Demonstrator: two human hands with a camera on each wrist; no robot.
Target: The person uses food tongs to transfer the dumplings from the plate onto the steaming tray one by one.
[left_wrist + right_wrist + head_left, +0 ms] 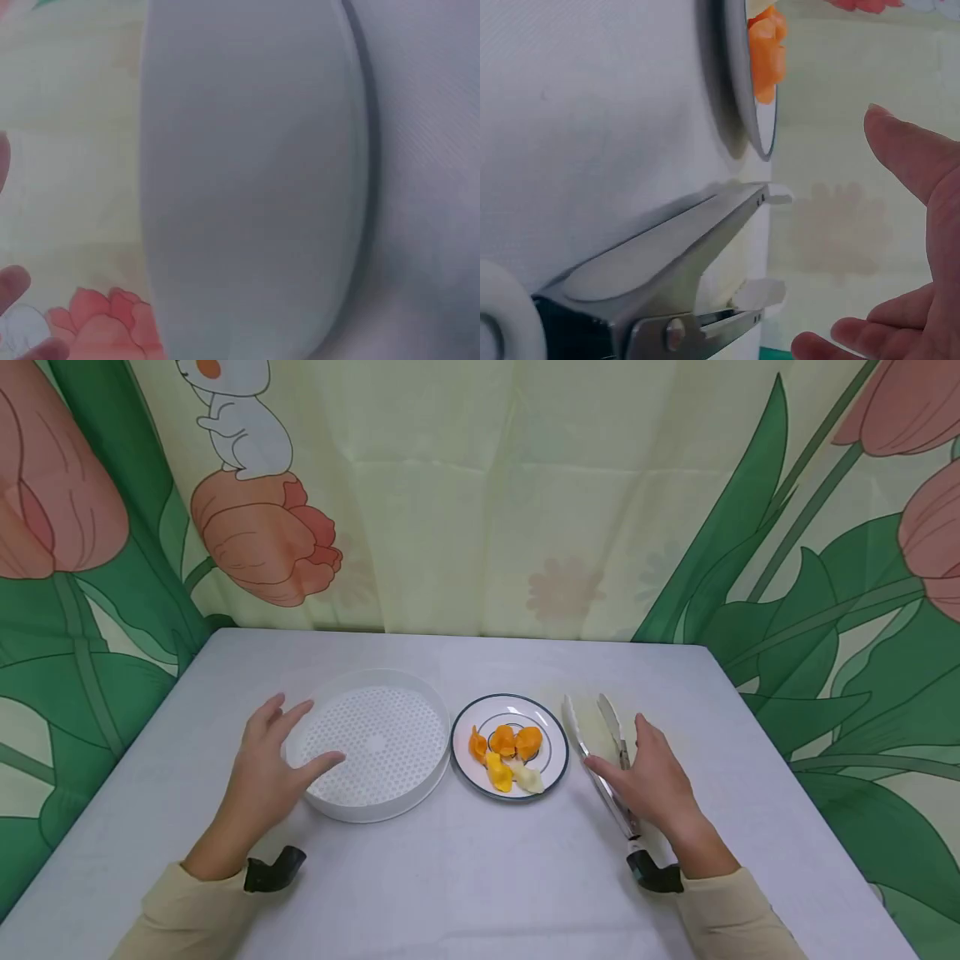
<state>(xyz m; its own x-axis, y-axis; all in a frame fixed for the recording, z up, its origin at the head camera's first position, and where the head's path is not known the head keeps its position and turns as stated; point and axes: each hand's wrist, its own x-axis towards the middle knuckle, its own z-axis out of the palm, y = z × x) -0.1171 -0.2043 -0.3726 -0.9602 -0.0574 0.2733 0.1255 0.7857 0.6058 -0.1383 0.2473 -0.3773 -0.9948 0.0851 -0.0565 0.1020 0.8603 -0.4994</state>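
My left hand (pixel 262 781) hovers at the left side of a round white steamer tray (pixel 375 810) with a perforated base, its fingers and thumb spread. The tray's side wall (pixel 247 180) fills the middle of the left wrist view. Over on the right, my right hand (pixel 663 789) is held above a pair of metal tongs (pixel 660 255), thumb stretched out and nothing in its grasp. The tongs lie with their pale tips spread, pointing away from me. Between the hands, a white plate (pixel 555 752) with a dark rim bears several orange, yellow and pale dumplings (pixel 503 742).
A white cloth covers the table (pixel 480 877). Behind it hangs a curtain (pixel 480 527) with printed tulips, leaves and a white animal figure. Plate and tray stand side by side. Black devices (pixel 276 870) are worn at both wrists.
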